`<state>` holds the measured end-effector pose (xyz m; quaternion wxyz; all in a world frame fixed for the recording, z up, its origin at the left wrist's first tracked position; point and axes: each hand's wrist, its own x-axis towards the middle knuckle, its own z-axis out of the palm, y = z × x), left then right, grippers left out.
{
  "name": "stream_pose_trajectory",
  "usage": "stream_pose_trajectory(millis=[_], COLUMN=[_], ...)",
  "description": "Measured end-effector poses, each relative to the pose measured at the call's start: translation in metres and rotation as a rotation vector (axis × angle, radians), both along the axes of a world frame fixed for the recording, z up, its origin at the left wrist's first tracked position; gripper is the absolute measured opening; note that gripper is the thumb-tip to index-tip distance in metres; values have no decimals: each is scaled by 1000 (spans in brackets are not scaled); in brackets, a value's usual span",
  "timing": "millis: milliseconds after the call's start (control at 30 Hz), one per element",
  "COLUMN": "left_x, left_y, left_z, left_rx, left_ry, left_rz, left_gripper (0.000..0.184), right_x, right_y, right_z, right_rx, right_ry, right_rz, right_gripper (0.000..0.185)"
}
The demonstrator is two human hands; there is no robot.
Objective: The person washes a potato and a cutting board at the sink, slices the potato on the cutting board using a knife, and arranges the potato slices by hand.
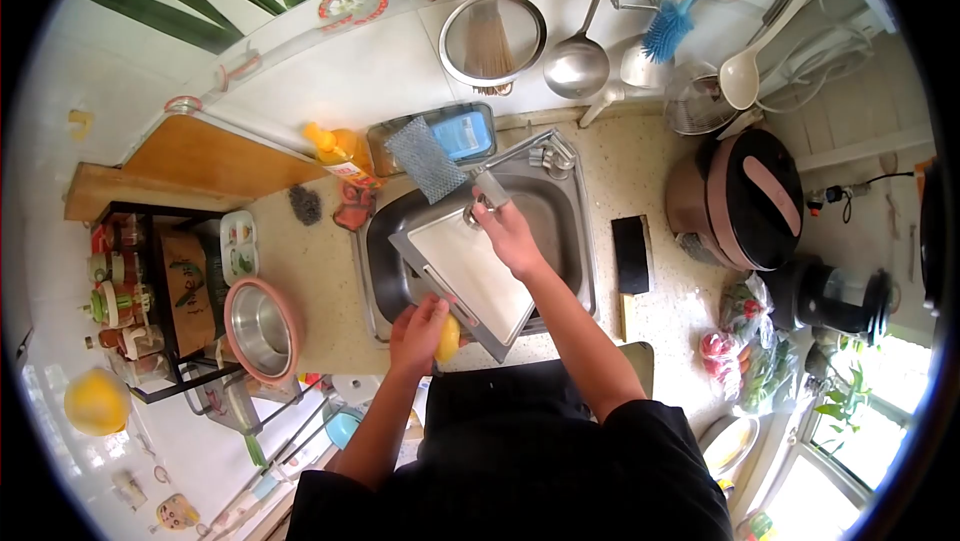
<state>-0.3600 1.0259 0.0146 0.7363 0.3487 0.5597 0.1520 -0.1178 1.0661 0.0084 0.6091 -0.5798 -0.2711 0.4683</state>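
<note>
A white cutting board [478,266] with a grey rim lies slanted across the stainless steel sink [588,241]. My left hand [416,336] is closed at the board's lower left edge, with a yellow sponge [448,340] pressed at its palm side. The sponge is partly hidden. My right hand [507,238] reaches over the board, its fingers closed around the end of the faucet [490,188]. I cannot make out whether water is running. A grey mesh cloth [426,159] hangs over the sink's back edge.
Behind the sink stand an orange soap bottle [343,153] and a caddy with a blue sponge [462,136]. Left are a pink-rimmed basin [262,329] and a spice rack [185,301]. Right are a black block [631,255], a rice cooker [740,201] and bagged vegetables [768,371]. Utensils hang above.
</note>
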Motion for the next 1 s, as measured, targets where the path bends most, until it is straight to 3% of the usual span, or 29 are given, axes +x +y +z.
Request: stream_pose_trajectory(millis=[200,400,500,600,700,733,833,933,1000], left_x=[-1,-5,1,6,12,14,14,9,7], left_y=[2,2,5,7,8,8,6,3,2], left_z=[4,-10,-7,0,11,15,13,7,8], left_rx=[22,29,14,34,28,12,-9,3,-5], left_ry=[0,-44,-55,15,57,36,-10,-2,-14], left_rz=[-68,-127,-121,-174,-137,-87,-2,10,19], left_gripper=[27,33,32,31,28,26,25,25,26], right_x=[0,11,22,35,67,74,93,96,95], right_y=[-5,-45,-55,-62,-53,-43,-13,29,53], right_z=[-3,-11,-19,-23,-29,-44,-46,-26,-32], right_rx=[14,-15,-110,-68,-82,-65,-272,-526,-598], right_ry=[12,214,99,-253,-101,-150,-951,-1122,-1230], right_rz=[42,81,198,333,384,362,364,533,500], right_gripper=[38,41,47,57,60,60,59,59,62])
